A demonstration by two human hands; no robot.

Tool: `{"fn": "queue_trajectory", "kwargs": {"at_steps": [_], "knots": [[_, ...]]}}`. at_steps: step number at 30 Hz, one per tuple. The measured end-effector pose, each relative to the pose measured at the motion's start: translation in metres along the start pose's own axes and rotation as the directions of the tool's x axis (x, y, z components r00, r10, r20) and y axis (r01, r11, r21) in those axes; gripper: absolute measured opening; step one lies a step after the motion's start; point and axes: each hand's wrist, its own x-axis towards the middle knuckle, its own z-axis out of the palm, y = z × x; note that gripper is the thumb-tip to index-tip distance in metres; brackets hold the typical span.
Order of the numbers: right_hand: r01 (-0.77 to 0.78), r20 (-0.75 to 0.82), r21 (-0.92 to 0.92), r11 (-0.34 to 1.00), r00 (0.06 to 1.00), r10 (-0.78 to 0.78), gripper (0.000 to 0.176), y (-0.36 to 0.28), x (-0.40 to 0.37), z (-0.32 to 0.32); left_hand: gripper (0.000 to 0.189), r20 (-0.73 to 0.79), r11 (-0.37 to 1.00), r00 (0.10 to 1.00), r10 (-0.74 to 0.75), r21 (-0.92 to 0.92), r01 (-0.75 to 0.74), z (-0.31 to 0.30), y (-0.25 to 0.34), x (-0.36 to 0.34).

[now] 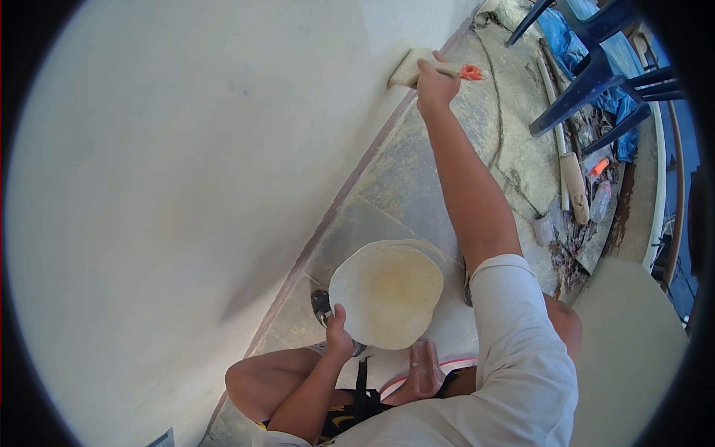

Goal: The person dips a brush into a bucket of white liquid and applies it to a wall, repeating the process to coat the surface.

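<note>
My right hand [438, 86] is stretched far forward, its fingers closed round the handle of a wide paintbrush [406, 69]. The brush's pale, broad head lies against the foot of the white wall [186, 149], just above the dark strip where wall meets floor. An orange-red end [471, 72] of the handle sticks out to the right of the fist. My left hand [339, 339] grips the rim of a round, shallow basin [387, 294], thumb on the inside edge. Pale yellowish residue coats the basin, which sits between my bent knees.
Dark blue plastic chairs [588, 82] stand at the upper right beside a blue sheet [562, 41]. Below them lie a pipe [555, 119], a wooden piece [574, 186], a clear bottle [600, 201] and dry leaves. A pinkish translucent object [425, 366] is between my legs.
</note>
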Motion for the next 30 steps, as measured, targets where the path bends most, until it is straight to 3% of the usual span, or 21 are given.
{"fn": "queue_trajectory", "kwargs": {"at_steps": [1, 3, 10, 15, 17, 21, 25, 27, 28, 30], "knots": [[0.004, 0.007, 0.001, 1.000, 1.000, -0.004, 0.042, -0.027, 0.002, 0.003, 0.059, 0.001, 1.000, 1.000, 0.004, -0.007, -0.004, -0.002, -0.001, 0.002], [-0.148, 0.080, 0.334, 0.931, 0.989, 0.128, 0.042, -0.088, 0.010, 0.001, 0.060, 0.013, 0.999, 1.000, -0.004, 0.051, 0.003, -0.004, -0.007, 0.008], [0.017, 0.280, 0.379, 0.925, 0.951, -0.132, 0.040, -0.261, -0.010, -0.054, 0.056, 0.130, 0.986, 0.978, 0.163, 0.010, -0.166, 0.042, 0.022, -0.019], [-0.208, 0.371, 0.375, 0.904, 0.927, 0.059, 0.034, -0.335, -0.079, -0.120, 0.054, 0.244, 0.935, 0.903, 0.355, -0.114, -0.336, 0.066, 0.038, -0.047], [-0.300, 0.431, 0.341, 0.891, 0.892, 0.136, 0.034, -0.341, -0.110, -0.151, 0.055, 0.276, 0.915, 0.883, 0.380, -0.250, -0.316, 0.073, 0.040, -0.054], [-0.452, 0.469, 0.384, 0.805, 0.847, 0.251, 0.037, -0.343, -0.180, -0.203, 0.057, 0.291, 0.866, 0.832, 0.472, -0.329, -0.377, 0.084, 0.050, -0.083], [-0.360, 0.442, 0.287, 0.888, 0.872, 0.211, 0.034, -0.326, -0.230, -0.231, 0.059, 0.311, 0.844, 0.808, 0.500, -0.385, -0.374, 0.080, 0.049, -0.090], [-0.241, 0.494, 0.112, 0.964, 0.855, 0.157, 0.032, -0.319, -0.240, -0.241, 0.060, 0.307, 0.830, 0.795, 0.523, -0.397, -0.393, 0.079, 0.048, -0.096], [-0.235, 0.505, 0.131, 0.963, 0.852, 0.139, 0.032, -0.320, -0.246, -0.241, 0.057, 0.304, 0.837, 0.805, 0.509, -0.395, -0.380, 0.081, 0.052, -0.102], [0.157, 0.550, -0.076, 0.985, 0.830, -0.090, 0.030, -0.326, -0.260, -0.239, 0.054, 0.308, 0.843, 0.809, 0.501, -0.383, -0.377, 0.083, 0.053, -0.107]]}}
